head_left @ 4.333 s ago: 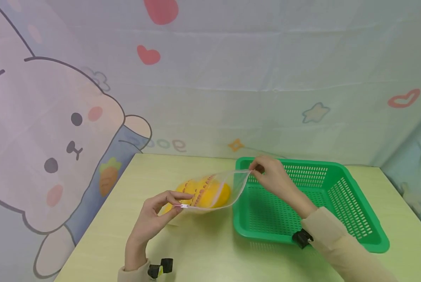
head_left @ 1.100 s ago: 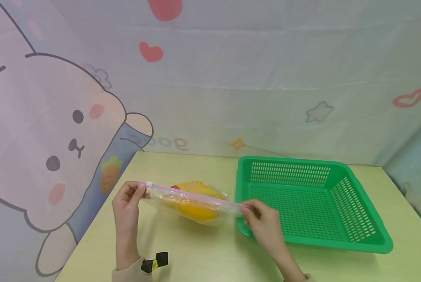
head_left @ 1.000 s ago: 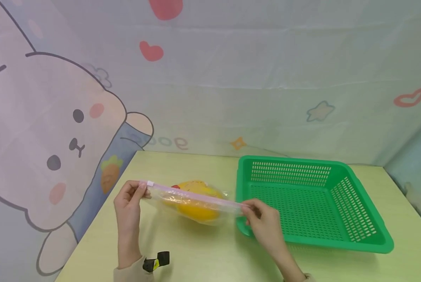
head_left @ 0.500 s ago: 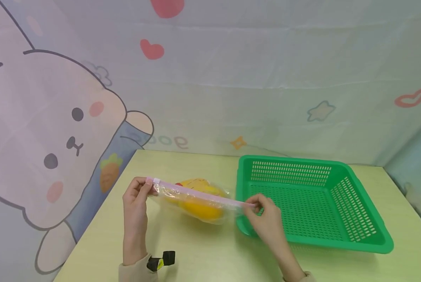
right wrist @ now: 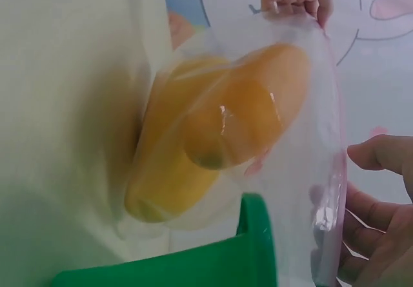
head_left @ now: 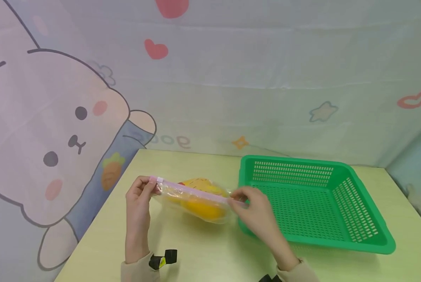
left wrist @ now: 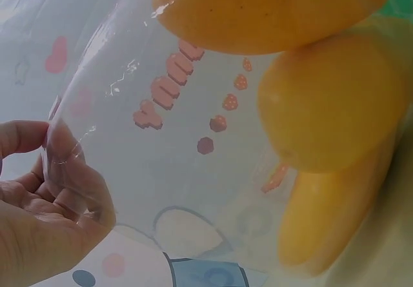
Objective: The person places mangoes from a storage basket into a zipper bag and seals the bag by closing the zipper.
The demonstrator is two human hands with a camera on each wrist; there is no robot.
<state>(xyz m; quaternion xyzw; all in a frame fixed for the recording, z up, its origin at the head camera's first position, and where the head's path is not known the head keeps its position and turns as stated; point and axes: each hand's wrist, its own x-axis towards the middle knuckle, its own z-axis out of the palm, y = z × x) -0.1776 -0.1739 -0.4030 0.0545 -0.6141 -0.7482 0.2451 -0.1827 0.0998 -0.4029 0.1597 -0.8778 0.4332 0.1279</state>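
A clear slider zip bag point(head_left: 175, 192) with a pink closure strip hangs slantwise between both hands, low over the table. Inside are several yellow fruits point(left wrist: 329, 106), smooth and mango-like, bunched at the bottom of the bag. My left hand point(head_left: 140, 196) pinches the strip's left end, right beside the white slider point(head_left: 160, 180). Toward the strip's right end, my right hand point(head_left: 254, 207) has thumb and index finger at the strip, its tip poking out past them. In the right wrist view the thumb and fingers point(right wrist: 377, 216) lie on either side of the strip.
A green plastic basket point(head_left: 302, 239) with slotted walls stands on the right of the pale table point(head_left: 196, 254), close by my right hand. Behind the table hangs a printed cloth point(head_left: 214, 102) with a bunny and hearts.
The bag's mouth gaped earlier; now its strip is drawn straight. My left hand has moved slightly right and up. My right hand has shifted left along the strip in the last half second.
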